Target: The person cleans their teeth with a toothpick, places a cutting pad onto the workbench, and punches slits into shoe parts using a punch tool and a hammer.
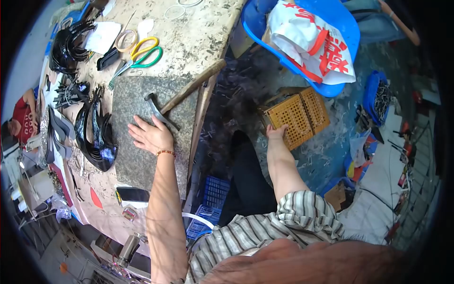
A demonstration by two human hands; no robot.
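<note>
I'd fear the yellow crate (299, 118) right of centre slipping, because only the right hand (277, 133) holds its edge, while the left hand (155, 137) lies spread beside the hammer (177, 101), left of centre

A hammer (191, 89), scissors (130, 63) and littered worktable (189, 45) mark a workshop.

On the white bag (288, 35) stand large red Chinese characters (334, 51), but the folds do not permit a sure reading. The pale marks (28, 128) on another person's red shirt (21, 113) are too small to read.
</note>
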